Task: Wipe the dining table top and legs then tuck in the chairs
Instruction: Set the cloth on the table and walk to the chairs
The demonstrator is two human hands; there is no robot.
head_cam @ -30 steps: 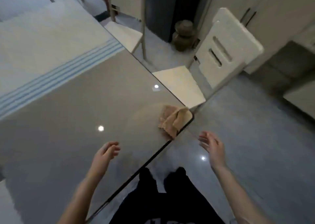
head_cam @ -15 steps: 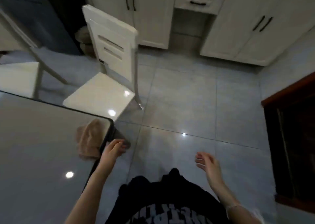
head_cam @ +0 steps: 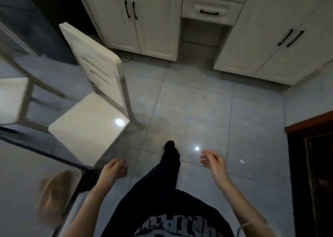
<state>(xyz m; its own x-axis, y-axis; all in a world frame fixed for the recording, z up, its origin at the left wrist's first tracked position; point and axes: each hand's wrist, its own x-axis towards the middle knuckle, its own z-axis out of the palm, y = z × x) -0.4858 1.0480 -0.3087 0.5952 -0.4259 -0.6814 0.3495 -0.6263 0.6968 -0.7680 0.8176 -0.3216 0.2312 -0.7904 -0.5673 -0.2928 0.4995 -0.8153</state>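
The glossy grey dining table (head_cam: 19, 191) fills the lower left, its corner near my left forearm. A tan cloth (head_cam: 52, 200) lies crumpled on that corner, blurred. My left hand (head_cam: 114, 170) hangs just past the corner over the floor, fingers loosely curled, holding nothing. My right hand (head_cam: 213, 162) floats over the tiles at the right, fingers relaxed and empty. A cream chair (head_cam: 90, 121) stands pulled out beside the table, its back toward the cabinets. A second cream chair seat (head_cam: 12, 101) shows at the far left edge.
Cream cabinets with black handles (head_cam: 180, 29) line the far wall. A dark wooden frame (head_cam: 311, 164) stands at the right edge. Grey tiled floor (head_cam: 198, 114) lies between them. My dark-trousered leg (head_cam: 169, 164) steps forward.
The view has swung right from the table toward the cabinets. The cloth stays on the table corner. Both hands remain empty, and a leg has stepped forward.
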